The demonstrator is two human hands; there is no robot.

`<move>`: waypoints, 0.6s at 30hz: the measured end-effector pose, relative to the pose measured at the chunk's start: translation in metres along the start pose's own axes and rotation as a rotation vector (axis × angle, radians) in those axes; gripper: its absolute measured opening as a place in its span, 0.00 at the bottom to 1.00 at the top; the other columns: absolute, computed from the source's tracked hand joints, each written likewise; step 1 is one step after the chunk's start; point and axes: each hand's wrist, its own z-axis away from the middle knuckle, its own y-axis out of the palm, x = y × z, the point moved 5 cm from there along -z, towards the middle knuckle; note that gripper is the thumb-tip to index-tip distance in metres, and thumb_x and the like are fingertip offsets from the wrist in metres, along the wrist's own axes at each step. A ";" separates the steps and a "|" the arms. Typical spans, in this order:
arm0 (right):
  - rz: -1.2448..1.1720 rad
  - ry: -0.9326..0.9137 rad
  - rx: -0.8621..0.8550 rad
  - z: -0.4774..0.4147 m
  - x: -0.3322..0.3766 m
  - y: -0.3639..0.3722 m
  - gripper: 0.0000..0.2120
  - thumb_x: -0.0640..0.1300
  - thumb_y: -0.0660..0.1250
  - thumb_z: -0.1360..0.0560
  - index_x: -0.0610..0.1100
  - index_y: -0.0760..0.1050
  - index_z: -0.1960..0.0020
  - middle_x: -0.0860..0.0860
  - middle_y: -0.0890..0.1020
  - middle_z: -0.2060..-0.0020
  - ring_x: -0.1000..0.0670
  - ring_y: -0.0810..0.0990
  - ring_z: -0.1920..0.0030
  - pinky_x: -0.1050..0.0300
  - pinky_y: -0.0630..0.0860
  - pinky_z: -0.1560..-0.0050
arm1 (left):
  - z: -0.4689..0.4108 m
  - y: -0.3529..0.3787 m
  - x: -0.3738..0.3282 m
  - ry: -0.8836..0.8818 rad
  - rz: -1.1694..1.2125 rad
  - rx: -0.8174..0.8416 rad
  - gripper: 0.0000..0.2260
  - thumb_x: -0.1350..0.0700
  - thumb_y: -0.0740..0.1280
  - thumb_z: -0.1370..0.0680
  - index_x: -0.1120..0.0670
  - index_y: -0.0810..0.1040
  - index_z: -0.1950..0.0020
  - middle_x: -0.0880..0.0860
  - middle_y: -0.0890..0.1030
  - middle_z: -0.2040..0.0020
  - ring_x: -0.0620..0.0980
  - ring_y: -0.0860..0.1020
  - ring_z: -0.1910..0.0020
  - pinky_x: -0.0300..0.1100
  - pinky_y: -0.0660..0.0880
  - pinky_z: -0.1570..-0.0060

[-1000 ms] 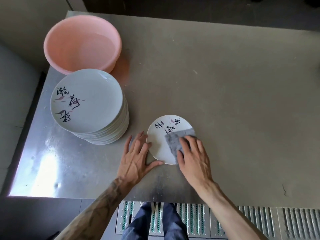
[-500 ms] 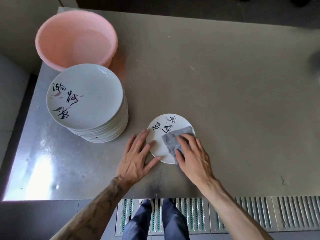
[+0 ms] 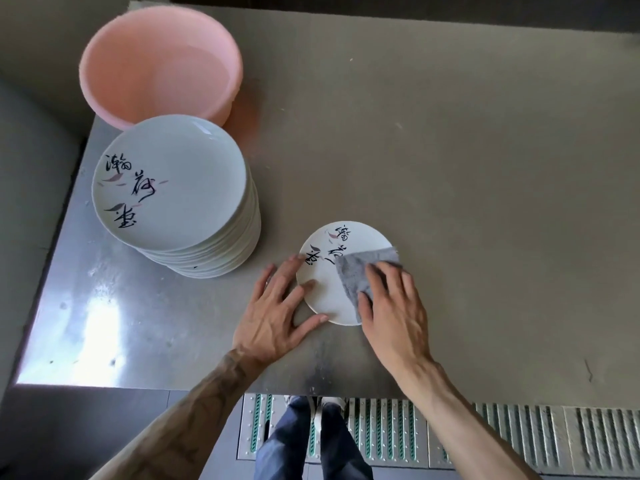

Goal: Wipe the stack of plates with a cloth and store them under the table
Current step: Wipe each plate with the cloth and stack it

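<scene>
A single white plate with black brush lettering is being kept flat on the metal table, close to its near edge and roughly midway along it. A grey cloth is being pressed onto the right half of that plate by the right hand. The fingers are being held nearly straight and laid flat over the fabric, not curled round it. The plate is being steadied by the left hand, which is spread wide with straight fingers. Its fingertips are being rested on the plate's left rim and its thumb against the near rim, and nothing is being gripped. The stack of plates is being left standing toward the table's left edge, apart from the single plate. A pink basin is being kept at the far left corner, just behind the stack. Below the near edge, legs in blue trousers are being shown above a ribbed floor grating.
</scene>
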 end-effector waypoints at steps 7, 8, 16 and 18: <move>-0.034 -0.047 0.031 -0.007 0.004 0.001 0.23 0.50 0.67 0.22 0.43 0.74 0.29 0.47 0.74 0.32 0.45 0.72 0.36 0.52 0.72 0.34 | -0.002 -0.007 -0.004 -0.019 -0.014 -0.008 0.27 0.35 0.68 0.21 0.55 0.80 0.34 0.56 0.68 0.22 0.54 0.61 0.19 0.61 0.58 0.22; -0.014 -0.014 0.026 -0.011 -0.002 -0.001 0.23 0.50 0.67 0.22 0.42 0.73 0.29 0.47 0.74 0.32 0.44 0.72 0.35 0.51 0.71 0.34 | -0.002 -0.007 -0.005 -0.013 -0.016 -0.018 0.27 0.35 0.69 0.21 0.56 0.80 0.34 0.57 0.70 0.24 0.54 0.62 0.19 0.61 0.58 0.22; -0.037 -0.021 0.039 0.011 0.010 0.002 0.23 0.50 0.66 0.21 0.43 0.74 0.28 0.47 0.74 0.31 0.45 0.72 0.34 0.51 0.74 0.34 | 0.000 -0.007 -0.007 0.030 -0.007 -0.006 0.28 0.33 0.69 0.23 0.55 0.81 0.37 0.60 0.75 0.34 0.57 0.70 0.25 0.58 0.65 0.27; -0.004 0.018 0.032 -0.008 0.002 -0.001 0.23 0.48 0.67 0.21 0.42 0.73 0.28 0.46 0.73 0.30 0.44 0.71 0.33 0.50 0.72 0.33 | -0.001 -0.008 -0.009 0.023 -0.022 0.007 0.26 0.35 0.68 0.21 0.55 0.81 0.35 0.60 0.75 0.33 0.59 0.74 0.29 0.58 0.68 0.32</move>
